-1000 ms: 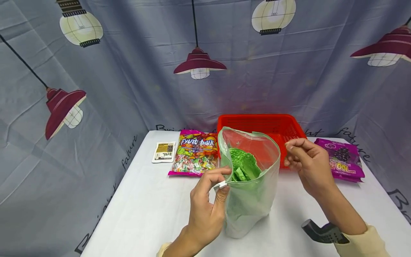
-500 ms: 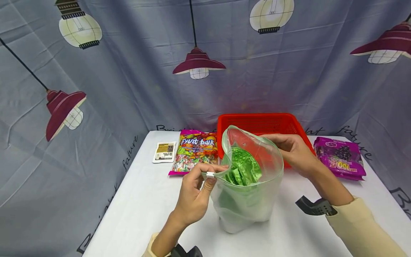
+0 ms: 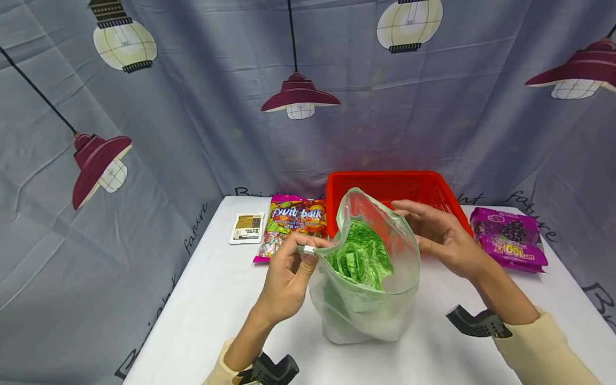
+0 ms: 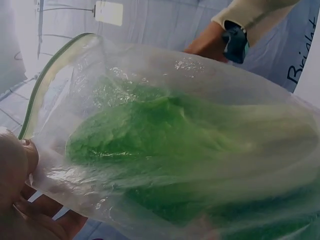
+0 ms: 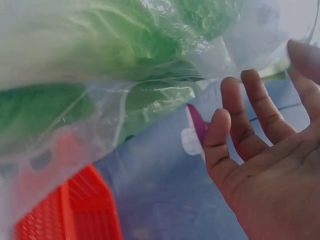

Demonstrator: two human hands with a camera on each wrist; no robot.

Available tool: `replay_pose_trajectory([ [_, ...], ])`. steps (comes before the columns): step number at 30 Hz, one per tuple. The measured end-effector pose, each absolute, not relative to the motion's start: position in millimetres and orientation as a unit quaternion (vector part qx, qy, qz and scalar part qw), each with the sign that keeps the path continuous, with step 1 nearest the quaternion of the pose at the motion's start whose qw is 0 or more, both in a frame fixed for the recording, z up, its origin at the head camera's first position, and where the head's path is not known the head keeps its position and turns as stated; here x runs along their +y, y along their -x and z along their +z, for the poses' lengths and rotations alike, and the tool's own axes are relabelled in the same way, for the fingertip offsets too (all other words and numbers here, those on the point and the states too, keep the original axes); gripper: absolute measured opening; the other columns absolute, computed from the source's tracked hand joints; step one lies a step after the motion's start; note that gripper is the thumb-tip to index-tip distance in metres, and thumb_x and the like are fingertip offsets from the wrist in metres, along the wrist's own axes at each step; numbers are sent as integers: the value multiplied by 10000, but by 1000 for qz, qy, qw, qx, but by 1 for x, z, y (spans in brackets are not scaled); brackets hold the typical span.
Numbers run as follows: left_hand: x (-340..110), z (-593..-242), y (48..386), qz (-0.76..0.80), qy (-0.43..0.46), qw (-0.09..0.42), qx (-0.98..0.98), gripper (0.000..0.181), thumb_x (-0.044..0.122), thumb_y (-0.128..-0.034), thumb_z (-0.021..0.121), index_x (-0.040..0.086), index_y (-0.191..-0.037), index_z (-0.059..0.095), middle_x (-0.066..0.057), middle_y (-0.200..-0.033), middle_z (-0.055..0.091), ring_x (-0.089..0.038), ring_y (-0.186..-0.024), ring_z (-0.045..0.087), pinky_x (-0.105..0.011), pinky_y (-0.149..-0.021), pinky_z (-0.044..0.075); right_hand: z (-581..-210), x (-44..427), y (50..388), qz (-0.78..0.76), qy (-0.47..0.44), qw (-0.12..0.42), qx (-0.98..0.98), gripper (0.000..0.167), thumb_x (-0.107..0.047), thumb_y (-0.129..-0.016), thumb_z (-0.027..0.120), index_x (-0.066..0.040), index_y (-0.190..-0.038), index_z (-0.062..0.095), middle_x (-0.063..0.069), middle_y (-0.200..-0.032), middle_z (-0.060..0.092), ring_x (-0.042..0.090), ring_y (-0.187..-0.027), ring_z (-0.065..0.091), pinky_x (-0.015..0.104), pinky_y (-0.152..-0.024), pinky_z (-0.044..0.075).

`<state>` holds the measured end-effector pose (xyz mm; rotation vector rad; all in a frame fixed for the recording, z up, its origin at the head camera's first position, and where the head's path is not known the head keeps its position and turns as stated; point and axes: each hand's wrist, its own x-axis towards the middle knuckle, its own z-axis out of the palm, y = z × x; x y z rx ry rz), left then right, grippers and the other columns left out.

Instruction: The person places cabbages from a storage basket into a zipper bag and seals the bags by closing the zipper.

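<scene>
A frosted zip bag [image 3: 366, 321] stands upright on the table, its mouth wide apart. Inside is a crinkled green leafy vegetable [image 3: 362, 255], with a pale stem end showing through the plastic in the left wrist view. My left hand [image 3: 285, 286] pinches the bag's left corner by the white slider [image 3: 309, 249]. At the right side of the rim is my right hand [image 3: 447, 243], thumb and fingers spread apart and loosely bent. In the right wrist view its fingers [image 5: 237, 112] lie close beside the plastic, gripping nothing; whether they touch it I cannot tell.
Behind the bag stands a red plastic basket [image 3: 385, 184]. To its left lie a fruit candy bag [image 3: 298, 214] and a small white packet with a brown label [image 3: 247, 228]. A purple grape packet [image 3: 510, 238] is at the right. Grey curtains [image 3: 216, 107] surround the white table [image 3: 216, 321].
My left hand has drawn the slider corner leftward, widening the bag's mouth. My right hand came to the right rim, then its fingers spread apart. More of the vegetable shows.
</scene>
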<state>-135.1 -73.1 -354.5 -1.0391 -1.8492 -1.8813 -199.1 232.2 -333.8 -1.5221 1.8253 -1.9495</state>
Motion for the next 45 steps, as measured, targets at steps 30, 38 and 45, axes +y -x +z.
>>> replay_pose_trajectory([
  [30,-118,-342,151,-610,208,246,-724,78,15,-958,568,-36,-1016,581,-92,-856,621,-194,-747,559,-267,-690,490,-307,269,148,-414,369,-213,804,525,263,-521,783,-51,-940,741,75,-951,719,46,-696,550,153,-474,348],
  [38,-119,-341,151,-586,188,259,-745,109,81,-959,599,-13,-1007,628,-81,-893,657,-210,-821,605,-298,-764,517,-307,263,138,-434,353,-243,793,541,282,-514,775,48,-997,704,91,-901,706,89,-801,644,127,-723,498],
  [45,-125,-342,150,-563,197,287,-750,148,25,-979,535,-25,-953,672,-68,-847,665,-213,-751,600,-242,-737,514,-309,263,135,-431,335,-254,799,610,247,-568,784,94,-1142,640,76,-890,705,95,-798,667,158,-803,495],
])
